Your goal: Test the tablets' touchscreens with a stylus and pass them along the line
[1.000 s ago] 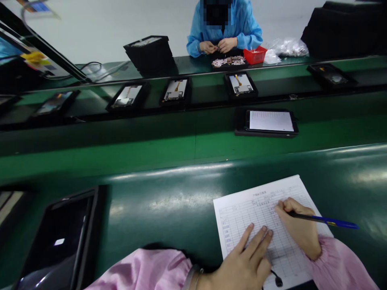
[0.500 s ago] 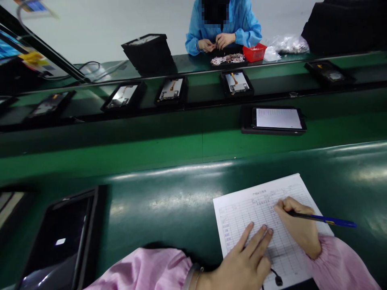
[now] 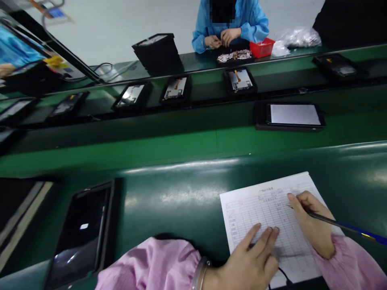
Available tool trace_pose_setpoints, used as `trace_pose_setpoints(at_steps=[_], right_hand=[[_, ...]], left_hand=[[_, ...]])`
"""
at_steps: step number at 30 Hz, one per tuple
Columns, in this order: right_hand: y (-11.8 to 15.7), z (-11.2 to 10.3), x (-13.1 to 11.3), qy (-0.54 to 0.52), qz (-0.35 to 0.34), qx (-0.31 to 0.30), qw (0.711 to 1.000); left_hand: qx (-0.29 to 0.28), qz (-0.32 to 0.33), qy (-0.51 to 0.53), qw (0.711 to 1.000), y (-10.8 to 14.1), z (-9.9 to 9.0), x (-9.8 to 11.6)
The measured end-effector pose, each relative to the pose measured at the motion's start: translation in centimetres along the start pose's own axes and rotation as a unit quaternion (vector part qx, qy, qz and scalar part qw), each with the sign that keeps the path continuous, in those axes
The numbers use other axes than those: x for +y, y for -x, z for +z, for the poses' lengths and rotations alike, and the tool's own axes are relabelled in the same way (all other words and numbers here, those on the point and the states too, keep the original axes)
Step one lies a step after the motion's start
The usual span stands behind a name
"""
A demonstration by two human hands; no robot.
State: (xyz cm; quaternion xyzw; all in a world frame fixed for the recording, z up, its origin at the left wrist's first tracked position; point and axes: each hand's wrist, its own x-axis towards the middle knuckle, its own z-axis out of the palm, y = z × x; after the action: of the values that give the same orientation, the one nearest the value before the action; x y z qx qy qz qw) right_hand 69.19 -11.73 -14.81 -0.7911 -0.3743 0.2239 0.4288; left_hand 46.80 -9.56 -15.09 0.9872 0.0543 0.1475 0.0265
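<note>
A printed form (image 3: 250, 213) with a grid of rows and columns lies on the dark green table. My left hand (image 3: 252, 257) rests flat on its lower left part, fingers spread. In my right hand (image 3: 316, 223) is a pen (image 3: 341, 225), gripped between thumb and fingers. Its tip points at the upper right columns, where a few small marks show; whether it touches the paper I cannot tell. A black cable (image 3: 284, 276) runs out beside my left hand over the form's lower edge.
A dark-screened tablet (image 3: 80, 237) in a black tray lies at left. Beyond the table edge, a lit tablet (image 3: 294, 114) sits on a black holder. Several opened devices (image 3: 175, 88) stand in trays along the line. Opposite, a person in blue (image 3: 229, 36) handles small parts beside a red bin (image 3: 261, 48).
The view has shifted left, so most things appear farther right. My right hand has tilted with the pen, whose tip now shows. My left hand stays flat on the form.
</note>
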Motion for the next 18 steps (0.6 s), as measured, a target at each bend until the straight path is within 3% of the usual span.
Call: trace_pose_setpoints(at_steps=[8, 12, 18], right_hand=[[-0.5, -0.4, 0.7, 0.073, -0.001, -0.005, 0.997], [-0.6, -0.5, 0.6, 0.078, 0.009, -0.011, 0.997], [-0.7, -0.4, 0.5, 0.064, -0.004, -0.007, 0.998]], left_hand=[[-0.005, 0.030, -0.071, 0.997, 0.1, -1.3, 0.4], [0.022, 0.046, -0.115, 0.992, 0.6, -1.4, 0.9], [0.045, 0.001, -0.109, 0.993, 1.1, -0.3, 2.0]])
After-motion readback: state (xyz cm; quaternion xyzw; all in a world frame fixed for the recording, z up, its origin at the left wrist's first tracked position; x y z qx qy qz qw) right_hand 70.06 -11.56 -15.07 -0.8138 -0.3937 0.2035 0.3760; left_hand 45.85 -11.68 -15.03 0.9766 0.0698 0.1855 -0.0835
